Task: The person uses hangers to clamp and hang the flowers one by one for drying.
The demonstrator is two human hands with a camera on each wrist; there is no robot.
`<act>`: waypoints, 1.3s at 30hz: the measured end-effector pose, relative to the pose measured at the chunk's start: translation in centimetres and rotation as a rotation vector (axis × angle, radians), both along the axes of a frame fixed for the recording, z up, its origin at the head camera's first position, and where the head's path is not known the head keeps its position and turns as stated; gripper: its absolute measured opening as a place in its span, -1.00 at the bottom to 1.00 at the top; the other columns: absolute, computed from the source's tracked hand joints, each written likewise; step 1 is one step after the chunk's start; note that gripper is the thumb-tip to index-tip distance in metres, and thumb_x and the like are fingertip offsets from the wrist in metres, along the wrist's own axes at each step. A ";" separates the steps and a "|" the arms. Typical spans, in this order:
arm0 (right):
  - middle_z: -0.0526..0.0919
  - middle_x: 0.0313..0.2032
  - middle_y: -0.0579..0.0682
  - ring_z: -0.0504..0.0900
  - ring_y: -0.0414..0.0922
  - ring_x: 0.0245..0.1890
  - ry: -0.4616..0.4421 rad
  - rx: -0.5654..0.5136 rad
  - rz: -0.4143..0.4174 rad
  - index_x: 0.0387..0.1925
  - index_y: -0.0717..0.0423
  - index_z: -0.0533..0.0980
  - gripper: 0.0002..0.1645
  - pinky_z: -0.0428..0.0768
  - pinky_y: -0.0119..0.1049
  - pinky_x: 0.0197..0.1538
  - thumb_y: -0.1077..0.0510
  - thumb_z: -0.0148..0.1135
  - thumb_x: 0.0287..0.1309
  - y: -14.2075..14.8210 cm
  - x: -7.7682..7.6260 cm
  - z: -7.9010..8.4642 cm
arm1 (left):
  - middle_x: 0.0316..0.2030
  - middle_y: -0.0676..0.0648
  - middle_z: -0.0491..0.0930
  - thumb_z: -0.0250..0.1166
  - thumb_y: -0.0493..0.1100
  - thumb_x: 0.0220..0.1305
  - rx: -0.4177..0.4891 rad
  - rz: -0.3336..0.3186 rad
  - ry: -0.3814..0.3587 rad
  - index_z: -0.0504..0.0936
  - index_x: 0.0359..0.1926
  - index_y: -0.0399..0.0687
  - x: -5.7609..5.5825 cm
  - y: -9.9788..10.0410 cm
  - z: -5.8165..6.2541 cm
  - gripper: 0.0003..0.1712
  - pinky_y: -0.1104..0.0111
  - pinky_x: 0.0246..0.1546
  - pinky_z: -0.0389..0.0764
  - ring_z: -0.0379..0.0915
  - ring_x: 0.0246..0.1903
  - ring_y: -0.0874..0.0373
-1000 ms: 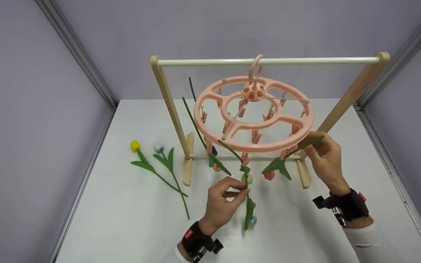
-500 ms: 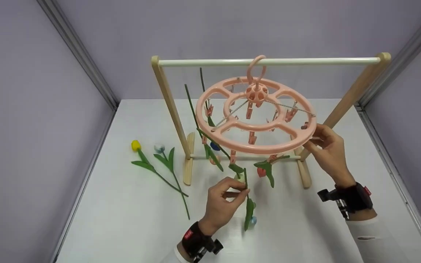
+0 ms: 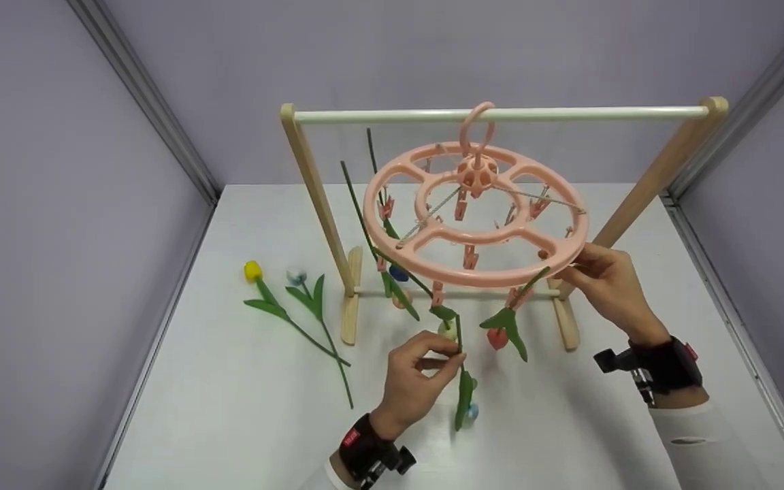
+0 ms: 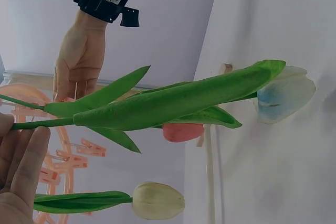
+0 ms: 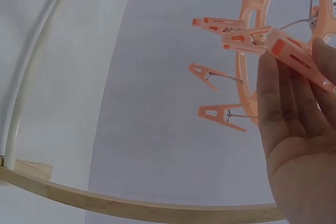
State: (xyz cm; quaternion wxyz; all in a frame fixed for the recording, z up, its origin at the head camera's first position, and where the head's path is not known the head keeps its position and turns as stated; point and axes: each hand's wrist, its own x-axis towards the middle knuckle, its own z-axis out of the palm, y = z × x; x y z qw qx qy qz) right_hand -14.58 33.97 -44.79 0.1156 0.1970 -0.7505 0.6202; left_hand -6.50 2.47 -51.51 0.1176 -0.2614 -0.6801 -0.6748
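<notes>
In the head view my left hand (image 3: 419, 381) pinches the stem of a white-and-blue tulip (image 3: 463, 401), its bloom pointing down. The left wrist view shows that bloom (image 4: 286, 95) and its long green leaves from close by. My right hand (image 3: 606, 289) is at the right rim of a round pink clip hanger (image 3: 477, 275). Between its thumb and fingers it holds a pink clip (image 5: 294, 53), seen in the right wrist view. Left of that hand, a red tulip (image 3: 497, 338) hangs head down from another clip (image 3: 520, 296). A cream tulip (image 4: 158, 200) hangs near my left hand.
The hanger hooks over the white bar (image 3: 589, 114) of a wooden stand (image 3: 307, 177). More tulips, one blue (image 3: 399, 273) and one peach (image 3: 402, 299), hang at its left. A yellow tulip (image 3: 252, 271) and a pale blue tulip (image 3: 296, 275) lie crossed on the table (image 3: 229, 408).
My right hand has left the red tulip's stem and moved to a clip at the rim. The hanger turned, its front swinging left, then slightly back. My left hand stays still.
</notes>
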 end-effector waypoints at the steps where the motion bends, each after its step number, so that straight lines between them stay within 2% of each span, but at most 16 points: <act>1: 0.87 -0.13 -0.07 0.83 -0.24 -0.20 0.005 0.000 0.005 0.07 0.55 0.63 -0.67 0.77 -0.50 -0.10 0.59 0.24 0.27 0.0 0.0 0.0 | -0.26 -0.21 0.73 0.46 -0.32 0.35 -0.002 -0.001 -0.011 0.74 -0.15 -0.22 0.0 0.0 0.0 -0.91 0.30 -0.27 0.86 0.77 -0.22 0.10; 5: 0.87 -0.20 -0.07 0.82 -0.25 -0.28 0.005 0.014 -0.014 0.03 0.55 0.64 -0.70 0.76 -0.52 -0.18 0.58 0.24 0.28 -0.1 0.3 0.0 | -0.25 -0.20 0.74 0.46 -0.30 0.35 -0.003 -0.002 -0.024 0.74 -0.15 -0.22 0.1 0.1 0.2 -0.90 0.29 -0.26 0.86 0.77 -0.21 0.11; 8: 0.88 -0.24 -0.07 0.82 -0.27 -0.28 -0.013 -0.010 -0.017 0.01 0.53 0.66 -0.71 0.76 -0.52 -0.18 0.59 0.25 0.27 -0.2 0.6 0.0 | -0.26 -0.21 0.74 0.45 -0.31 0.35 -0.001 -0.001 -0.005 0.74 -0.15 -0.21 0.0 0.1 0.1 -0.91 0.30 -0.27 0.86 0.77 -0.23 0.05; 12: 0.88 -0.21 -0.08 0.82 -0.28 -0.24 -0.036 -0.049 0.019 0.00 0.55 0.65 -0.72 0.77 -0.50 -0.16 0.56 0.30 0.25 -0.3 1.0 0.0 | -0.27 -0.21 0.73 0.45 -0.33 0.35 0.004 -0.007 0.011 0.73 -0.16 -0.21 0.0 0.2 0.1 -0.91 0.32 -0.26 0.86 0.77 -0.24 0.01; 17: 0.86 -0.17 -0.12 0.79 -0.25 -0.24 -0.051 -0.064 0.078 0.08 0.54 0.61 -0.63 0.75 -0.49 -0.20 0.48 0.38 0.25 -0.4 1.3 0.1 | -0.28 -0.22 0.72 0.45 -0.35 0.34 0.009 -0.012 0.034 0.73 -0.17 -0.21 -0.2 0.3 0.4 -0.92 0.33 -0.27 0.85 0.77 -0.24 -0.01; 23: 0.83 -0.11 -0.09 0.80 -0.25 -0.16 -0.006 -0.108 0.166 0.14 0.48 0.58 -0.52 0.80 -0.45 -0.11 0.64 0.31 0.17 -0.8 1.7 0.0 | -0.28 -0.25 0.72 0.45 -0.37 0.32 0.024 -0.024 0.038 0.73 -0.17 -0.24 -0.3 0.3 1.0 -0.91 0.31 -0.27 0.86 0.77 -0.24 -0.02; 27: 0.83 -0.13 -0.16 0.81 -0.28 -0.16 -0.004 -0.075 0.159 0.14 0.30 0.61 -0.44 0.80 -0.44 -0.08 0.67 0.30 0.12 -1.5 2.2 -0.1 | -0.27 -0.24 0.72 0.46 -0.36 0.32 0.030 -0.022 0.032 0.74 -0.18 -0.23 -0.2 0.4 1.4 -0.91 0.30 -0.26 0.86 0.77 -0.24 -0.03; 29: 0.83 -0.14 -0.14 0.81 -0.26 -0.17 0.003 -0.075 0.167 0.13 0.31 0.60 -0.43 0.80 -0.43 -0.09 0.68 0.30 0.09 -1.9 2.5 -0.2 | -0.27 -0.24 0.73 0.46 -0.36 0.32 0.032 -0.024 0.037 0.73 -0.18 -0.22 -0.2 0.4 1.6 -0.91 0.30 -0.26 0.86 0.77 -0.23 -0.03; 30: 0.83 -0.15 -0.16 0.81 -0.27 -0.18 0.003 -0.063 0.162 0.13 0.28 0.61 -0.42 0.80 -0.44 -0.10 0.67 0.31 0.08 -2.1 2.6 -0.2 | -0.27 -0.24 0.73 0.46 -0.36 0.32 0.032 -0.025 0.041 0.73 -0.18 -0.22 -0.2 0.4 1.7 -0.91 0.30 -0.26 0.86 0.77 -0.23 -0.03; 34: 0.83 -0.18 -0.11 0.80 -0.23 -0.21 0.013 -0.066 0.186 0.12 0.38 0.58 -0.48 0.78 -0.45 -0.12 0.61 0.37 0.10 -3.0 3.1 -0.2 | -0.27 -0.23 0.73 0.45 -0.37 0.32 0.037 -0.034 0.061 0.73 -0.19 -0.22 -0.3 0.4 2.2 -0.92 0.32 -0.26 0.86 0.78 -0.23 0.00; 39: 0.82 -0.21 -0.09 0.79 -0.17 -0.25 0.009 -0.048 0.188 0.11 0.36 0.58 -0.52 0.79 -0.42 -0.10 0.47 0.47 0.14 -4.1 3.5 -0.2 | -0.29 -0.21 0.73 0.44 -0.39 0.33 0.040 -0.039 0.123 0.73 -0.19 -0.22 -0.6 0.4 2.7 -0.92 0.35 -0.28 0.85 0.79 -0.27 0.02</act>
